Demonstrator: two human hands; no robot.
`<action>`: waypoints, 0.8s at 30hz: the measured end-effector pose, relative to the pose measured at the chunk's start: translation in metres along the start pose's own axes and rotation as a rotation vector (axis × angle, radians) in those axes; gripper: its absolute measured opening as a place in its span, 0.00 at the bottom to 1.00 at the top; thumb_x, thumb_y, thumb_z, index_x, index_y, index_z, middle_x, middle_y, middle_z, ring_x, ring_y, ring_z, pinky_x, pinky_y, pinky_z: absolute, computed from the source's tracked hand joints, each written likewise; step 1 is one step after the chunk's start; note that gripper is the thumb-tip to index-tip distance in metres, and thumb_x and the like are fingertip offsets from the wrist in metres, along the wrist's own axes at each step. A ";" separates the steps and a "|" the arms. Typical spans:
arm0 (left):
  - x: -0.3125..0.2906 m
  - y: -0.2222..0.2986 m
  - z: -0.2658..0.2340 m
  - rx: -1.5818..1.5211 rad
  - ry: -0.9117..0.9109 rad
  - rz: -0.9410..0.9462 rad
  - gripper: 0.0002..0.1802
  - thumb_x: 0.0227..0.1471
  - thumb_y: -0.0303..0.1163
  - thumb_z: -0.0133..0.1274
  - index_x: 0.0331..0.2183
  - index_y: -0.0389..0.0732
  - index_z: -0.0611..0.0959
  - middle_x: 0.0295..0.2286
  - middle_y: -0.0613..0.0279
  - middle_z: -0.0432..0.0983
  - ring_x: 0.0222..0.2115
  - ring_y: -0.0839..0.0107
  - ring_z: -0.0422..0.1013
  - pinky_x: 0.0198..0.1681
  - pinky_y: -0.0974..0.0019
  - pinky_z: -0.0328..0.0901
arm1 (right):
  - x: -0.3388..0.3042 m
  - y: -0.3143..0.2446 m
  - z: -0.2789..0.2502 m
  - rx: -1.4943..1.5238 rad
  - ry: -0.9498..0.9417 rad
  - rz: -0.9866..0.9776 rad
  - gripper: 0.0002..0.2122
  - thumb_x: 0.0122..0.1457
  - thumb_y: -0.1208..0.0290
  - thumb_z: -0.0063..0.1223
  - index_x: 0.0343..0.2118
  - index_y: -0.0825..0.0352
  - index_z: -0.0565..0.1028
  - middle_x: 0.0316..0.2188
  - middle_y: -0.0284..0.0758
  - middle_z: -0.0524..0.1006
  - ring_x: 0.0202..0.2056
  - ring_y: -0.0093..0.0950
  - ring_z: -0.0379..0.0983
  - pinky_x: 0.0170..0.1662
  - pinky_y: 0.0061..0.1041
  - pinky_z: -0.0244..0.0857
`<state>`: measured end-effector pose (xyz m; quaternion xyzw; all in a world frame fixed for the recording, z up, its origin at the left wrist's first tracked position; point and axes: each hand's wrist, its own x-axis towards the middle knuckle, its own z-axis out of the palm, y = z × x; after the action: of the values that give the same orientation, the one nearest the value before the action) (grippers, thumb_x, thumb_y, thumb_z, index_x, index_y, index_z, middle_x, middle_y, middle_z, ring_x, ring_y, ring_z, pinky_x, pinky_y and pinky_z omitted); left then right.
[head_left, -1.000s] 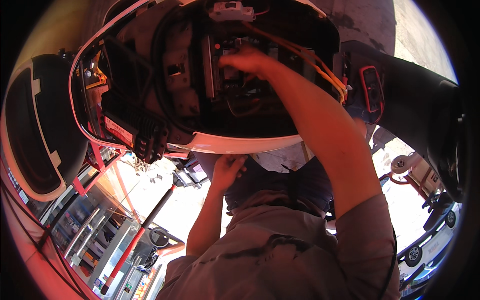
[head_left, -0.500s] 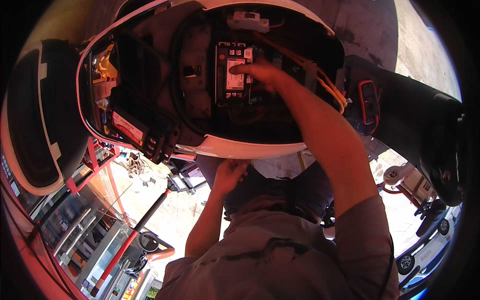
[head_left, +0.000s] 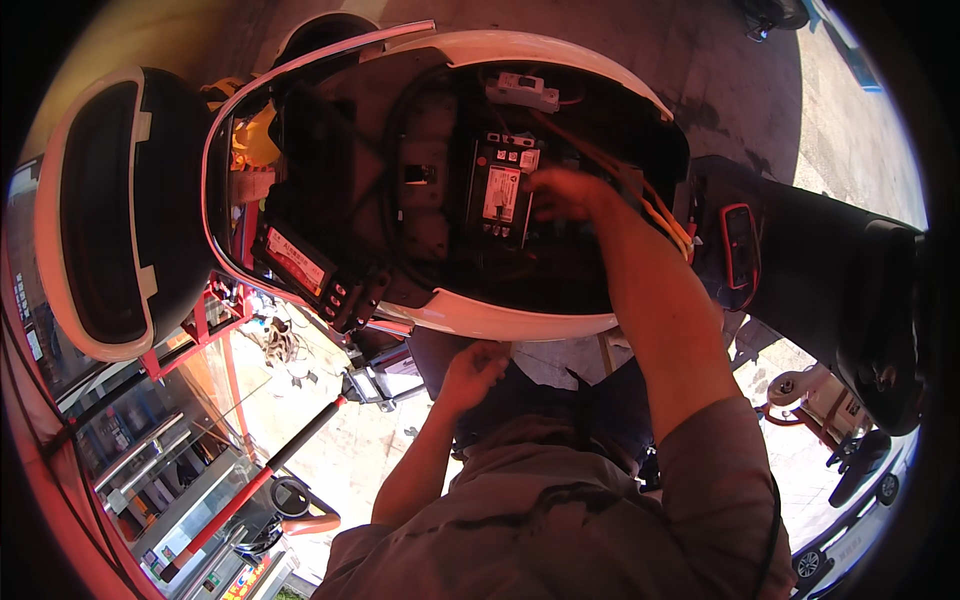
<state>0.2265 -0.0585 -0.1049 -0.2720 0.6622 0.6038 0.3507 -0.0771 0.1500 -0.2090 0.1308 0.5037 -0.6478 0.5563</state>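
My right hand [head_left: 570, 195] reaches into the open compartment of a white-rimmed scooter body [head_left: 530, 322]. Its thumb and shadowed fingers stand apart at the right edge of a black controller box [head_left: 502, 195] with a white and red label and screw terminals at both ends. Nothing shows in that hand; whether it touches the box I cannot tell. Low in front of the scooter, my left hand [head_left: 477, 375] hangs by my thigh, its fingers loosely bent and holding nothing I can see.
A second labelled black box [head_left: 305, 272] leans over the compartment's left near rim. A white circuit breaker [head_left: 523, 92] and orange cables [head_left: 655, 205] lie along its far and right side. On the right is a red multimeter [head_left: 740, 245]; a black top case [head_left: 110, 215] stands left.
My right thumb has come off the label and drawn back to the box's right edge. The whole view has shifted, so the scooter appears lower and further right. My left hand stays low.
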 end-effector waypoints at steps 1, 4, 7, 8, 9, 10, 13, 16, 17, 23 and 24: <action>0.000 -0.001 0.001 -0.017 -0.007 0.012 0.12 0.60 0.30 0.57 0.45 0.37 0.81 0.40 0.60 0.81 0.32 0.75 0.75 0.36 0.71 0.70 | 0.001 0.002 -0.002 -0.006 -0.002 0.014 0.25 0.54 0.58 0.61 0.56 0.55 0.74 0.56 0.32 0.74 0.56 0.32 0.70 0.58 0.40 0.63; 0.000 -0.006 0.001 -0.061 0.004 0.028 0.15 0.59 0.30 0.59 0.46 0.35 0.80 0.37 0.61 0.81 0.32 0.76 0.76 0.35 0.70 0.70 | 0.010 0.004 -0.003 -0.021 0.021 0.030 0.25 0.54 0.57 0.60 0.56 0.55 0.74 0.56 0.32 0.74 0.55 0.32 0.70 0.58 0.39 0.62; 0.000 -0.012 0.000 -0.049 0.025 0.040 0.16 0.58 0.30 0.60 0.46 0.33 0.80 0.35 0.62 0.81 0.32 0.76 0.76 0.35 0.70 0.70 | 0.022 0.003 -0.001 -0.024 0.037 0.044 0.24 0.54 0.57 0.59 0.55 0.54 0.74 0.55 0.31 0.75 0.54 0.32 0.70 0.57 0.39 0.62; 0.000 -0.014 0.000 -0.032 0.044 0.018 0.16 0.58 0.30 0.60 0.46 0.33 0.80 0.35 0.62 0.81 0.32 0.76 0.76 0.35 0.70 0.70 | 0.028 0.002 -0.001 -0.021 0.039 0.052 0.24 0.54 0.58 0.59 0.55 0.54 0.74 0.54 0.31 0.75 0.54 0.32 0.70 0.57 0.38 0.62; 0.000 -0.015 0.000 -0.038 0.036 0.042 0.15 0.59 0.30 0.59 0.46 0.34 0.80 0.37 0.61 0.81 0.32 0.76 0.76 0.35 0.70 0.71 | 0.031 0.003 -0.002 -0.015 0.039 0.048 0.24 0.54 0.58 0.59 0.55 0.54 0.74 0.54 0.31 0.75 0.54 0.32 0.70 0.57 0.38 0.61; -0.001 -0.016 -0.001 -0.040 0.036 0.036 0.14 0.59 0.29 0.58 0.46 0.35 0.80 0.39 0.60 0.81 0.33 0.75 0.76 0.36 0.70 0.71 | 0.035 0.006 -0.002 -0.004 0.044 0.049 0.24 0.54 0.58 0.58 0.55 0.54 0.74 0.54 0.32 0.75 0.54 0.32 0.70 0.57 0.38 0.61; 0.001 -0.018 0.000 -0.070 0.032 0.039 0.13 0.60 0.29 0.57 0.46 0.35 0.81 0.41 0.59 0.81 0.33 0.74 0.76 0.36 0.70 0.71 | 0.039 0.012 -0.010 0.020 -0.018 0.054 0.24 0.54 0.58 0.59 0.55 0.55 0.74 0.54 0.33 0.75 0.55 0.32 0.70 0.57 0.38 0.62; 0.004 -0.017 0.000 -0.097 0.029 0.034 0.14 0.60 0.29 0.58 0.47 0.35 0.80 0.38 0.61 0.80 0.33 0.75 0.76 0.35 0.70 0.71 | 0.033 0.016 -0.017 0.033 -0.038 0.082 0.25 0.54 0.56 0.60 0.56 0.56 0.74 0.56 0.33 0.75 0.57 0.33 0.69 0.56 0.39 0.65; 0.005 -0.016 0.000 -0.109 0.036 -0.003 0.15 0.60 0.29 0.59 0.47 0.35 0.80 0.37 0.62 0.80 0.32 0.76 0.76 0.34 0.70 0.71 | 0.029 0.014 -0.019 0.034 -0.024 0.116 0.26 0.55 0.56 0.61 0.56 0.56 0.74 0.57 0.33 0.75 0.58 0.33 0.69 0.55 0.40 0.66; 0.007 -0.016 0.001 -0.120 0.033 0.044 0.15 0.60 0.30 0.58 0.47 0.33 0.79 0.37 0.61 0.80 0.32 0.75 0.76 0.34 0.69 0.71 | -0.001 -0.022 -0.008 -0.648 0.130 0.252 0.18 0.57 0.54 0.60 0.46 0.59 0.82 0.42 0.39 0.83 0.45 0.38 0.80 0.49 0.39 0.73; 0.005 -0.017 0.001 -0.114 0.029 0.026 0.16 0.60 0.30 0.59 0.47 0.33 0.79 0.36 0.61 0.80 0.32 0.75 0.76 0.34 0.69 0.71 | -0.005 -0.024 0.002 -0.818 0.143 0.060 0.17 0.57 0.55 0.60 0.44 0.59 0.83 0.39 0.40 0.83 0.43 0.39 0.80 0.48 0.39 0.74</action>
<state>0.2366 -0.0595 -0.1191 -0.2914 0.6352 0.6412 0.3171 -0.0949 0.1482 -0.1916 -0.0416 0.7528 -0.3671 0.5448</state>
